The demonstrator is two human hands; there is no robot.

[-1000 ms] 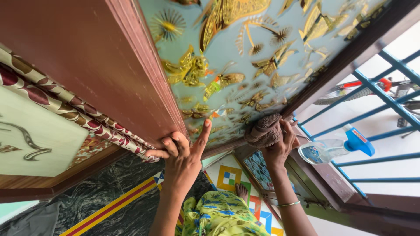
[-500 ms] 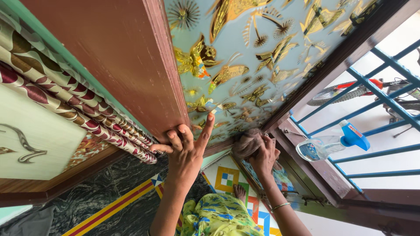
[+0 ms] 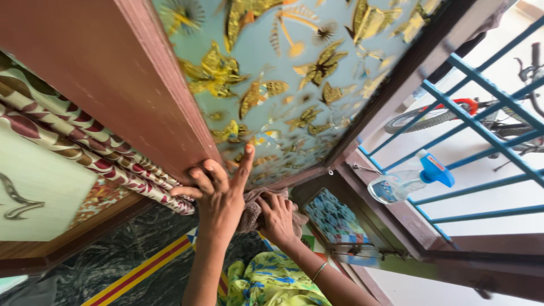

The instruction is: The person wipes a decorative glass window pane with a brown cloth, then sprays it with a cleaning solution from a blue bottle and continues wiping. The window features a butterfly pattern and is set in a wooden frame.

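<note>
Two bare hands work at the bottom of a window shutter. Far left, a maroon-and-cream patterned curtain (image 3: 96, 153) hangs in folds against the brown wooden frame (image 3: 113, 73). The left hand (image 3: 215, 192) lies open on that frame's lower edge, fingers spread, gripping nothing, its index finger reaching onto the pale blue glass pane with gold butterflies (image 3: 272, 85). Just beside it, the right hand (image 3: 277, 218) is clenched around a brownish cloth (image 3: 252, 212), pressed at the pane's bottom edge. Further right, a clear spray bottle with a blue trigger head (image 3: 411, 178) lies on the sill (image 3: 408, 218), before blue window bars (image 3: 481, 130).
</note>
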